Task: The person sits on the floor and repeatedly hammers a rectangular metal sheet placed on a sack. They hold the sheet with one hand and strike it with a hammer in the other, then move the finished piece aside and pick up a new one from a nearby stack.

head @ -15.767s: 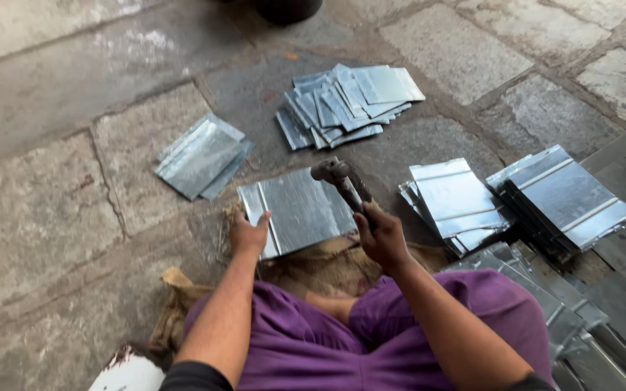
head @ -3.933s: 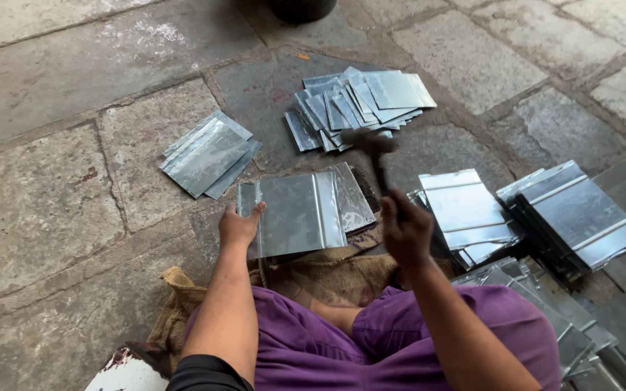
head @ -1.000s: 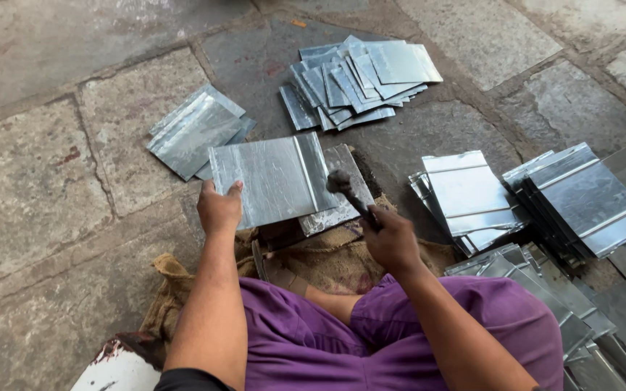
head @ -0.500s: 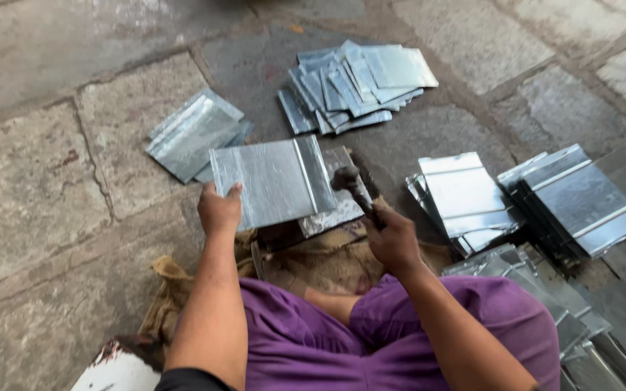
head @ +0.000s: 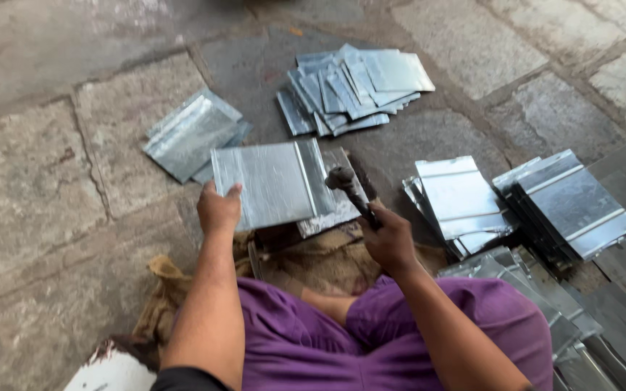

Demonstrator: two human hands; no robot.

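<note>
Gripping the metal sheet at its lower left corner, my left hand steadies it mid-frame. My right hand is closed around a hammer, its head at the sheet's right edge.

Sheet stacks, sacking and stone around the work

Beyond the fingers, a fanned heap of sheets lies on a dark slab of the stone floor. Up and left of the fingers sits a small stack of ribbed sheets, overlapping unevenly. Right of the fingers lies another stack, its top sheet bright with two raised ribs; further right a thick, squared pile rests beside a dark bar. Below that pile more sheets overlap, partly hidden by purple cloth. Brown sacking lies crumpled below the fingers. A white object shows at the bottom edge, too cut off to identify.
</note>
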